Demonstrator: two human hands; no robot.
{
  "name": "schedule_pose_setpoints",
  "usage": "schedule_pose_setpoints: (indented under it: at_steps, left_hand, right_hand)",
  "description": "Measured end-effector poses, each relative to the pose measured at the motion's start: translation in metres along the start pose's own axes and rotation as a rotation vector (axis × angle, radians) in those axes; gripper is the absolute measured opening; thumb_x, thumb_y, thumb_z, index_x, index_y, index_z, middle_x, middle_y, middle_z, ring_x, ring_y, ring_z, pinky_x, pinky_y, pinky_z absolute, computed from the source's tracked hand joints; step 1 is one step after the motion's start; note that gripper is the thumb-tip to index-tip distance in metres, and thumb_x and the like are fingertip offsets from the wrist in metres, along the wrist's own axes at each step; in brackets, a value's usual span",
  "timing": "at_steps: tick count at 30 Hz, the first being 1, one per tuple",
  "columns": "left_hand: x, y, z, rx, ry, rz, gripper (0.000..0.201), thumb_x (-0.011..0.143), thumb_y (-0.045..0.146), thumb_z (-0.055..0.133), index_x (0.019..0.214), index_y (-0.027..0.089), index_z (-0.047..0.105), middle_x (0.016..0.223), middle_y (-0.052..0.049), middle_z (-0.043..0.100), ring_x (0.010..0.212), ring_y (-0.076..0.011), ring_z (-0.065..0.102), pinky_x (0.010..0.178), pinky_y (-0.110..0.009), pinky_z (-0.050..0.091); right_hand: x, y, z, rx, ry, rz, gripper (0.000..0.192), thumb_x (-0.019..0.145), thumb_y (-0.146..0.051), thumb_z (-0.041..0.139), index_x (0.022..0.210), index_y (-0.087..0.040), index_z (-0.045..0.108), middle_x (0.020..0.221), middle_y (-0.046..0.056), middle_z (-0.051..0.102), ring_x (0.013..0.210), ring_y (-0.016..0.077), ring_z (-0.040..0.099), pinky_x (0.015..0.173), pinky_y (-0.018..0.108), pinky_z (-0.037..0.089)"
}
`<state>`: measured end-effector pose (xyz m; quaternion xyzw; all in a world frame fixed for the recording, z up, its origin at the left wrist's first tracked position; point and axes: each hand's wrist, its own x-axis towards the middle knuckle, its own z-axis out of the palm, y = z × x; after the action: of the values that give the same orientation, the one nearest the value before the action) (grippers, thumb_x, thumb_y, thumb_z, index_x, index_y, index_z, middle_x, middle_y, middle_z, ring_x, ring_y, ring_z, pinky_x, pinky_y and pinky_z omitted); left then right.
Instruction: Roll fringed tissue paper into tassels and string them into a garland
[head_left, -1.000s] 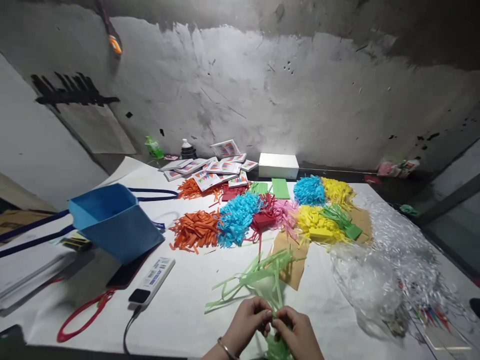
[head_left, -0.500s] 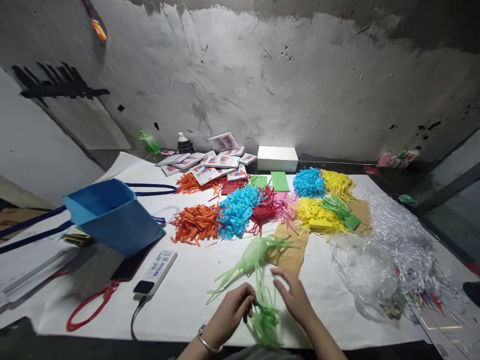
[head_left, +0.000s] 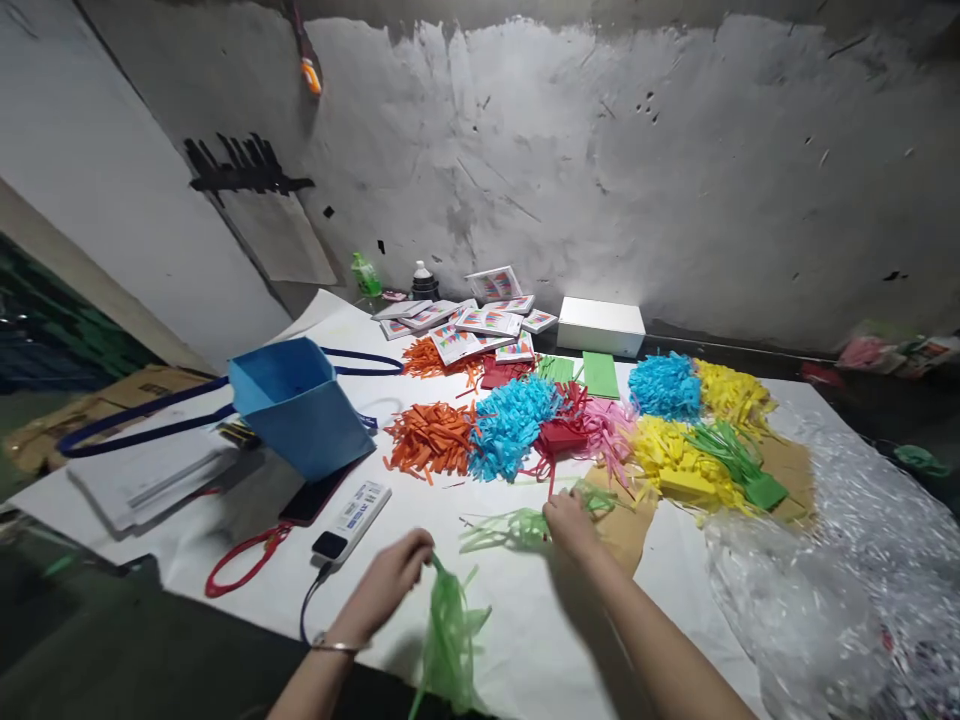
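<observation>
While our left hand [head_left: 390,585] is pinching a hanging light-green fringed paper tassel [head_left: 450,650], our right hand [head_left: 570,522], at two o'clock, is grasping loose light-green paper strips [head_left: 502,530].

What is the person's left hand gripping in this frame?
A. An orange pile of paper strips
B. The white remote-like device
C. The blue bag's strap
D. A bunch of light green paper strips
D. The left hand is closed around the top of a bunch of light green paper strips that hangs below it, while the right hand reaches to more green strips lying on the table.
</observation>
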<state>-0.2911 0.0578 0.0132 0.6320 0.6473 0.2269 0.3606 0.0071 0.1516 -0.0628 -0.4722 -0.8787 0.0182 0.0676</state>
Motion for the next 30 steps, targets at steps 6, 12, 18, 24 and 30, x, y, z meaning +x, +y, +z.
schedule_pose_setpoints:
  at_steps: [6, 12, 18, 24, 30]
  left_hand:
    - [0.052, 0.005, 0.033, 0.456, 0.32, 0.43, 0.065, 0.078, 0.051, 0.059, 0.13, 0.017, 0.043, 0.133, -0.017, 0.048, 0.124, -0.0322, 0.041, 0.101, -0.049, 0.033]
    - [0.039, 0.026, 0.184, 0.546, -0.06, 0.637, 0.014, 0.086, 0.022, 0.057, 0.098, 0.023, 0.062, 0.083, -0.001, 0.066, 0.092, -0.0197, 0.057, 0.105, -0.05, 0.025]
    - [0.017, -0.015, 0.203, 0.504, -0.056, 0.7, 0.013, 0.09, 0.021, 0.051, 0.091, 0.024, 0.063, 0.09, 0.002, 0.064, 0.092, -0.0159, 0.053, 0.108, -0.049, 0.019]
    - [-0.005, -0.004, 0.199, 0.493, -0.073, 0.661, 0.023, 0.086, 0.021, 0.053, 0.107, 0.024, 0.061, 0.107, -0.004, 0.063, 0.105, -0.0211, 0.051, 0.109, -0.051, 0.015]
    - [-0.014, 0.022, 0.205, 0.489, -0.322, 0.835, 0.059, 0.08, 0.034, 0.056, 0.135, 0.019, 0.04, 0.135, -0.01, 0.049, 0.126, -0.0275, 0.037, 0.111, -0.051, 0.011]
  right_hand:
    - [-0.063, -0.019, 0.027, 0.021, 0.169, 0.088, 0.02, 0.082, -0.005, 0.043, 0.081, -0.02, 0.057, 0.077, 0.003, 0.063, 0.079, 0.0191, 0.056, 0.098, 0.04, 0.025]
    - [-0.103, -0.042, 0.044, 0.078, 0.176, 0.235, 0.015, 0.08, -0.013, 0.052, 0.091, -0.022, 0.057, 0.086, 0.003, 0.064, 0.091, 0.0232, 0.055, 0.099, 0.045, 0.022]
    - [-0.181, -0.027, 0.028, 0.039, 0.098, 0.492, 0.006, 0.082, -0.023, 0.055, 0.085, -0.024, 0.061, 0.099, 0.008, 0.065, 0.103, 0.0286, 0.052, 0.097, 0.049, 0.023]
    - [-0.219, -0.031, 0.034, 0.084, 0.133, 0.51, 0.019, 0.085, -0.02, 0.05, 0.098, -0.025, 0.063, 0.106, 0.008, 0.065, 0.107, 0.0268, 0.052, 0.093, 0.044, 0.027]
    - [-0.202, -0.051, 0.049, 0.158, 0.148, 0.369, 0.019, 0.087, -0.017, 0.05, 0.097, -0.024, 0.064, 0.109, 0.007, 0.066, 0.111, 0.0231, 0.052, 0.102, 0.044, 0.02]
